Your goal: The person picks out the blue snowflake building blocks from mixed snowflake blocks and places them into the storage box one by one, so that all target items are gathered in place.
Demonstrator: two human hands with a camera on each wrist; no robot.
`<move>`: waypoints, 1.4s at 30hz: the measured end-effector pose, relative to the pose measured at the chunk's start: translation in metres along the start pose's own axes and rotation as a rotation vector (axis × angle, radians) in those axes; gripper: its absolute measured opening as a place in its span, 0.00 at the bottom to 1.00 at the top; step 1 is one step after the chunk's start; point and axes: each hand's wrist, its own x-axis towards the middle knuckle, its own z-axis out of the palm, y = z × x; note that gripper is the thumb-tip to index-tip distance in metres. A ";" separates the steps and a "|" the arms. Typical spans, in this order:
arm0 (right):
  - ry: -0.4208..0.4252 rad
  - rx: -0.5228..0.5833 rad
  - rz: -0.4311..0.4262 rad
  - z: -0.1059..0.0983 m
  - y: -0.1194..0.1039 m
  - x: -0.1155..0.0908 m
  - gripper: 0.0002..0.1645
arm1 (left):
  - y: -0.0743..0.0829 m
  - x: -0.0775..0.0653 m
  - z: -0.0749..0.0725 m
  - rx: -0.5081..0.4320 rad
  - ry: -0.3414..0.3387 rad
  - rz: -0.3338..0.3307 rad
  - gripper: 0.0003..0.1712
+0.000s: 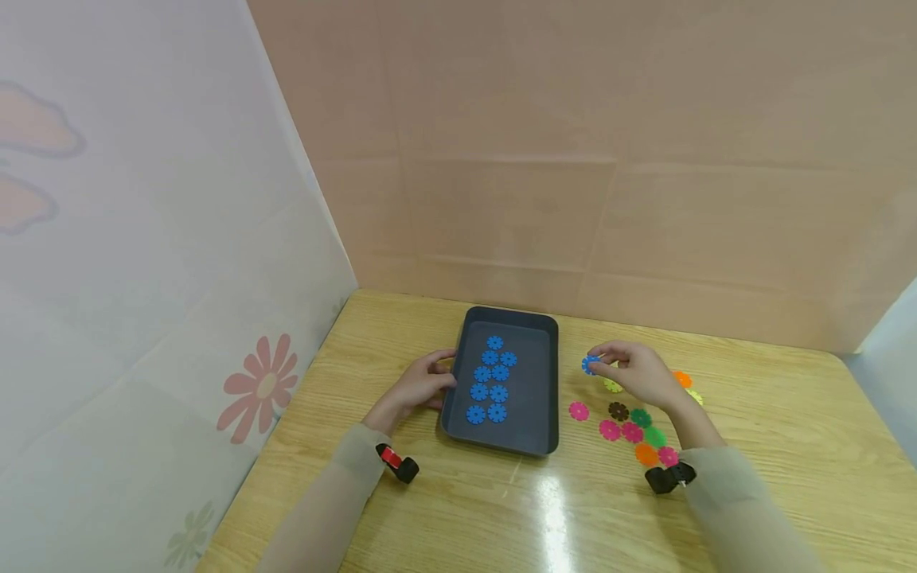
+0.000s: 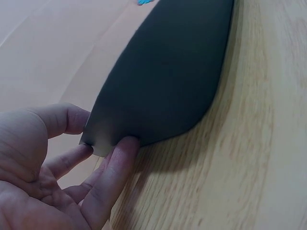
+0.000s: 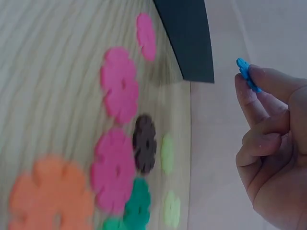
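Note:
My right hand pinches a blue snowflake disc between thumb and fingers, just right of the dark grey tray. In the right wrist view the same blue disc is held edge-on, raised above the table. My left hand grips the tray's left wall, thumb on the rim and fingers against the outer side, as the left wrist view shows on the tray. Inside the tray several blue discs lie flat in two rough columns.
Loose discs are scattered on the wooden table right of the tray: pink, brown, dark green, light green, orange and yellow. A beige wall stands behind; a flower-patterned wall is at left.

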 end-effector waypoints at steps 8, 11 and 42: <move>-0.004 0.110 -0.017 0.019 -0.017 0.028 0.18 | 0.000 -0.001 0.001 0.003 0.005 -0.003 0.39; -0.004 0.134 -0.021 0.027 -0.023 0.039 0.19 | 0.000 -0.001 0.001 0.009 0.010 -0.007 0.39; -0.012 0.136 0.057 0.084 -0.062 0.100 0.18 | 0.000 -0.005 0.003 0.013 0.012 0.005 0.39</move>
